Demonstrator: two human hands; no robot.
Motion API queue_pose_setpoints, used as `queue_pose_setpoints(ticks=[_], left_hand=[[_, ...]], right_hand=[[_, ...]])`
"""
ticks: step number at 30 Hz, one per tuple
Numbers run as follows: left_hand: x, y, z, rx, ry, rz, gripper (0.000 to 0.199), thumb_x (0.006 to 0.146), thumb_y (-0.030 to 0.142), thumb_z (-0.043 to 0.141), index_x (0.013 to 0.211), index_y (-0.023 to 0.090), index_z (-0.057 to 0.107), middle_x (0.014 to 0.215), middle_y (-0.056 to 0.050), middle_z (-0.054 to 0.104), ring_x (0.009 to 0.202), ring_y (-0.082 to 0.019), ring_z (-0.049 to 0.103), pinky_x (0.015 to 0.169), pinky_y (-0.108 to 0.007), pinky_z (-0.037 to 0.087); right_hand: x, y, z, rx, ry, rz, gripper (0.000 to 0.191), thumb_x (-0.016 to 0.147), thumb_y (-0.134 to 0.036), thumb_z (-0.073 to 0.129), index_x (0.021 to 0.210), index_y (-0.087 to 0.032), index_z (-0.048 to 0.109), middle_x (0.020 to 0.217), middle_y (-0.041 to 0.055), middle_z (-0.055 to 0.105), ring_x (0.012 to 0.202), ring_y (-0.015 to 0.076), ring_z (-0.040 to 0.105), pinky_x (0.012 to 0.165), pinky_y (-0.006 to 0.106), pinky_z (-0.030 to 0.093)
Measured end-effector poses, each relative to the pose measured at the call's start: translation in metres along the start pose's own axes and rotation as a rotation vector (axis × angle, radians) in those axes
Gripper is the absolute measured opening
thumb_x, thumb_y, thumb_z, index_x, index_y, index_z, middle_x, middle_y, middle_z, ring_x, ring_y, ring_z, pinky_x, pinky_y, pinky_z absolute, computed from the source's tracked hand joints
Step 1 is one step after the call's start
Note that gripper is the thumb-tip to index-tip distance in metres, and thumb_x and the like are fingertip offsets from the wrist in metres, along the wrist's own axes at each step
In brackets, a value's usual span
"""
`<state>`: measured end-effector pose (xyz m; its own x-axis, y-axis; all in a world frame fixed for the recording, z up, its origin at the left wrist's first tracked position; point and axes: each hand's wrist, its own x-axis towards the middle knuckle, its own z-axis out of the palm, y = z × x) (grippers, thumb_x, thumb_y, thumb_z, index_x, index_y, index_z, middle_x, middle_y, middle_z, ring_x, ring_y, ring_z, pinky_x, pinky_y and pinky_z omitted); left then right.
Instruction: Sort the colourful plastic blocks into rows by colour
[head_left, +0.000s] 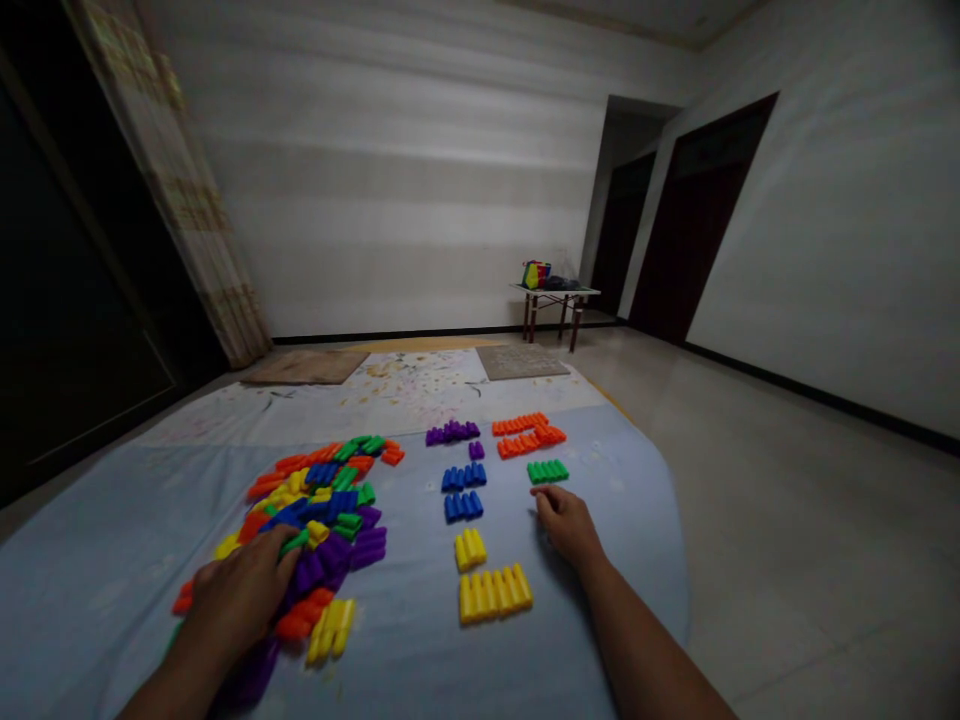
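My left hand is over a mixed heap of ridged plastic building pieces, with a green piece pinched at its thumb and fingertips. Purple pieces and blue pieces lie beside these fingers. My right hand rests on the cloth with curled fingers and nothing visible in them, just below a green row. Orange rows lie farther back. To its left are purple pieces, two blue groups, and yellow groups.
A light blue cloth with a floral far part covers the table. Two flat mats lie at its far edge. Beyond stands a small table bearing a colourful bag. A curtain hangs at left; dark doors are at right.
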<state>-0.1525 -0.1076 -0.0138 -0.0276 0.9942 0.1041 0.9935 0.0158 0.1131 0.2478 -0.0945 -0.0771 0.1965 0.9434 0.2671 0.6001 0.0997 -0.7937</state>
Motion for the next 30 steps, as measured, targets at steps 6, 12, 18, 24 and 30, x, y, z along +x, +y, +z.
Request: queue_pose_setpoints(ticks=[6,12,18,24,30], left_hand=[[0.013,0.039,-0.018,-0.132,0.169,-0.036,0.037,0.083,0.045,0.025,0.096,0.02,0.048,0.096,-0.012,0.064,0.091,-0.025,0.061,0.077,-0.036,0.045],[0.028,0.121,-0.01,-0.472,0.136,0.083,0.03,0.082,0.044,0.027,0.091,0.021,0.045,0.087,-0.005,0.063,0.083,-0.02,0.061,0.073,-0.033,0.047],[0.043,0.209,0.02,-0.526,-0.013,0.351,0.031,0.086,0.04,0.03,0.105,0.021,0.045,0.102,-0.005,0.06,0.096,-0.018,0.057,0.084,-0.031,0.043],[0.072,0.257,0.044,-0.298,-0.044,0.459,0.035,0.084,0.039,0.04,0.112,0.021,0.05,0.112,-0.008,0.055,0.105,-0.018,0.052,0.089,-0.029,0.038],[0.096,0.259,0.05,-0.207,-0.181,0.474,0.051,0.069,0.044,0.06,0.115,0.022,0.053,0.115,-0.009,0.058,0.107,-0.024,0.052,0.091,-0.035,0.034]], right_hand=[[-0.007,-0.01,-0.001,-0.061,-0.134,-0.013,0.029,0.078,-0.029,0.042,0.09,-0.018,0.067,0.075,0.004,0.07,0.066,0.0149,0.062,0.064,0.023,0.043],[-0.017,-0.033,-0.002,-0.282,-0.245,-0.016,0.027,0.081,-0.028,0.043,0.091,-0.024,0.067,0.084,0.0022,0.071,0.078,0.0141,0.063,0.07,0.022,0.04],[-0.014,-0.034,-0.002,-0.324,-0.259,0.006,0.027,0.082,-0.028,0.042,0.093,-0.025,0.066,0.087,0.0012,0.071,0.08,0.0138,0.063,0.071,0.022,0.039],[-0.013,-0.03,0.001,-0.328,-0.245,-0.006,0.027,0.082,-0.028,0.042,0.092,-0.027,0.066,0.083,0.0007,0.071,0.078,0.0144,0.064,0.069,0.022,0.039],[-0.011,-0.031,-0.001,-0.314,-0.257,0.012,0.025,0.081,-0.026,0.043,0.089,-0.026,0.066,0.083,0.0004,0.071,0.076,0.0135,0.064,0.067,0.02,0.038]])
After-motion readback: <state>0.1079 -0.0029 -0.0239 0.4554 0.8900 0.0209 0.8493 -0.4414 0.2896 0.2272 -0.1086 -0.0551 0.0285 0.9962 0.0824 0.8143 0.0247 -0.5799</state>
